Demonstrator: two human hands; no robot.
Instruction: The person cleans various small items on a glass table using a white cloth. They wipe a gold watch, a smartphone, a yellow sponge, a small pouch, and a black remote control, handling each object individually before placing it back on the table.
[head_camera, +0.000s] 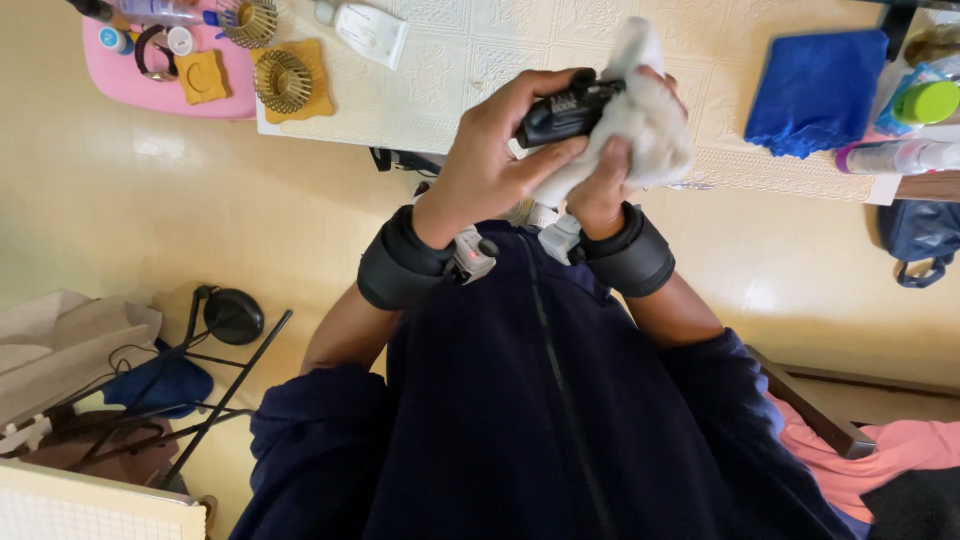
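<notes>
Gripping a small black device (566, 110), the left hand (495, 150) had its fingers closed around the body, holding it in the air above the near edge of the white embossed table (450, 60). Right hand (610, 180) was closed on a white cloth (650, 120), pressed against the device's right side. Both wrists wore black bands. A blue folded cloth (815, 90) lay on the table to the right, well apart; two gold wire coasters (283, 80) lay to the left.
</notes>
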